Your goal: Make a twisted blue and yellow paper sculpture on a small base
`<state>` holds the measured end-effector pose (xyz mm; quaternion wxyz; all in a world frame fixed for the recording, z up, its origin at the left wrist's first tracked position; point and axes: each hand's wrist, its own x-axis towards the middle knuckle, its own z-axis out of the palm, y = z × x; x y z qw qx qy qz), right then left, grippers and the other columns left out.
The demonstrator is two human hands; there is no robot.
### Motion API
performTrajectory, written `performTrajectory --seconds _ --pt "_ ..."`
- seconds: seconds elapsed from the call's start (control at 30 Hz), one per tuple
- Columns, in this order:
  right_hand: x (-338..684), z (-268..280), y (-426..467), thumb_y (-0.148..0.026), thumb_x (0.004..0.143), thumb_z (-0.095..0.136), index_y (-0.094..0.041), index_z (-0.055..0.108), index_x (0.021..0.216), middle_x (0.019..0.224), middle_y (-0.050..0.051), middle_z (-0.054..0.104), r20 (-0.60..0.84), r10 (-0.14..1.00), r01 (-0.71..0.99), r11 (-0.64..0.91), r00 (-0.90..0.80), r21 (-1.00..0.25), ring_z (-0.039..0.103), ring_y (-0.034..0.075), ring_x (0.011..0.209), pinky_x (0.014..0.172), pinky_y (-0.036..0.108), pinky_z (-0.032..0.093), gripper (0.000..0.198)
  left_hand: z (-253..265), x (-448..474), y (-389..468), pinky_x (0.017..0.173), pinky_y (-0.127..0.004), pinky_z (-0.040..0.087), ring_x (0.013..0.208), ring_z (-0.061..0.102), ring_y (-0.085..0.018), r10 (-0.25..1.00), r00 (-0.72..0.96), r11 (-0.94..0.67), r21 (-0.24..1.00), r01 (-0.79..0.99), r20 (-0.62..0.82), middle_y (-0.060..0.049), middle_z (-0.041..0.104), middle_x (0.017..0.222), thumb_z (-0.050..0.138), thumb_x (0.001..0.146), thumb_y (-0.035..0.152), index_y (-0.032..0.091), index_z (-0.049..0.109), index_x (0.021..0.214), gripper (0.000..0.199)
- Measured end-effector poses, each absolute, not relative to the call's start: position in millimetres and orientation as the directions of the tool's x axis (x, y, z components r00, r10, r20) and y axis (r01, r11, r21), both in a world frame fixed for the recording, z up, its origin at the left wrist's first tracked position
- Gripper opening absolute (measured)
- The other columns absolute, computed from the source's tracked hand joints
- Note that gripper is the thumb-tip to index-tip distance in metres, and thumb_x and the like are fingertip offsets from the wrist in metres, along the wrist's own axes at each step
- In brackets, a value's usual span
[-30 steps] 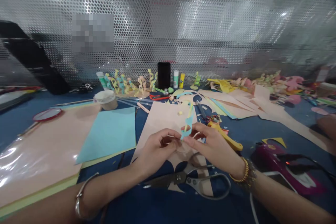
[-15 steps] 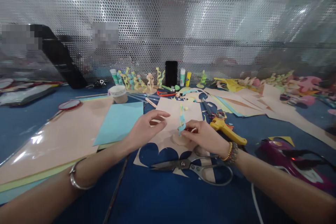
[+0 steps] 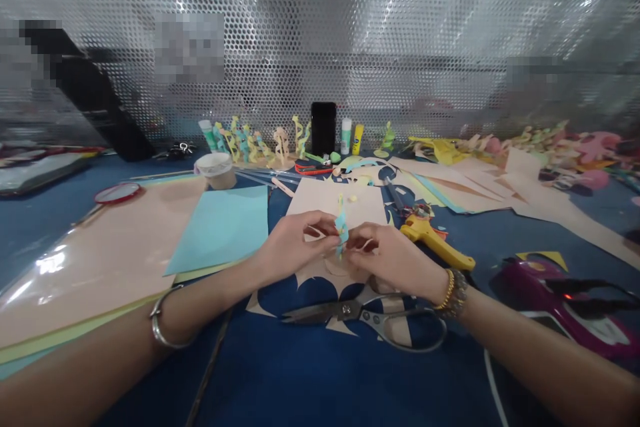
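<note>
A slim upright paper spiral, light blue and yellow, stands on a round pale paper base in the middle of the table. My left hand pinches the spiral's side at mid-height with thumb and fingertips. From the right, my right hand has its fingers closed at the lower part, just above the base; the exact contact is partly hidden. Beneath lies a pale pink sheet with scalloped cut-outs along its near side. Large scissors rest in front of both hands, blades pointing left.
Blue paper and pink sheets lie left, near a paper cup. A yellow-handled tool and a purple power strip with cables are right. Several finished paper spirals, a phone and glue sticks stand behind.
My left hand has moved right and closed on the paper spiral. My right hand stays at its lower part. The camera view has shifted slightly.
</note>
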<state>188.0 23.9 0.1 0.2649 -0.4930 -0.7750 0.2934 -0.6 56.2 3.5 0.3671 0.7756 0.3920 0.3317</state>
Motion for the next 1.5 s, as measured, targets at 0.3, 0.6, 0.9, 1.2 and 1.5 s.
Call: performTrajectory --seconds 0.3,0.6,0.9,1.2,1.5 --pt "183 1 24 -0.020 0.079 0.055 -0.018 0.063 0.071 0.077 0.003 0.065 0.144 0.932 0.646 0.337 -0.333 -0.685 0.058 0.016 0.070 0.065 0.028 0.044 0.011 4 -3 52 0.087 -0.032 0.045 0.087 0.064 -0.017 0.841 0.492 -0.445 0.806 0.391 0.225 -0.002 0.071 0.088 0.064 0.076 0.026 0.021 0.069 0.090 0.016" --pt "181 3 19 -0.014 0.078 0.056 -0.019 0.066 0.078 0.083 0.003 0.066 0.195 0.915 0.648 0.389 -0.352 -0.655 0.058 0.016 0.078 0.068 0.027 0.043 0.011 16 -9 49 0.091 -0.033 0.045 0.107 0.058 -0.021 0.828 0.518 -0.391 0.882 0.263 0.212 -0.003 0.064 0.117 0.058 0.083 0.034 0.027 0.061 0.114 0.032" --pt "180 3 16 -0.012 0.075 0.055 -0.018 0.066 0.083 0.083 0.004 0.065 0.240 0.906 0.666 0.419 -0.349 -0.617 0.056 0.017 0.077 0.069 0.030 0.043 0.015 13 -3 49 0.087 -0.030 0.047 0.095 0.062 -0.019 0.849 0.473 -0.368 0.905 0.213 0.234 -0.004 0.070 0.099 0.063 0.080 0.035 0.018 0.068 0.090 0.021" --pt "177 10 14 -0.021 0.078 0.058 -0.018 0.065 0.087 0.084 0.003 0.066 0.279 0.914 0.622 0.405 -0.295 -0.670 0.059 0.015 0.078 0.072 0.028 0.046 0.011 14 -2 50 0.083 -0.031 0.047 0.089 0.061 -0.018 0.867 0.445 -0.343 0.916 0.208 0.224 -0.006 0.069 0.094 0.065 0.078 0.033 0.015 0.067 0.089 0.022" --pt "181 7 17 -0.028 0.084 0.056 -0.019 0.064 0.084 0.082 0.003 0.066 0.255 0.920 0.612 0.388 -0.297 -0.689 0.060 0.015 0.075 0.068 0.028 0.046 0.012 9 -11 55 0.092 -0.036 0.043 0.103 0.055 -0.019 0.790 0.545 -0.422 0.893 0.154 0.280 -0.004 0.062 0.108 0.062 0.079 0.034 0.023 0.058 0.112 0.034"
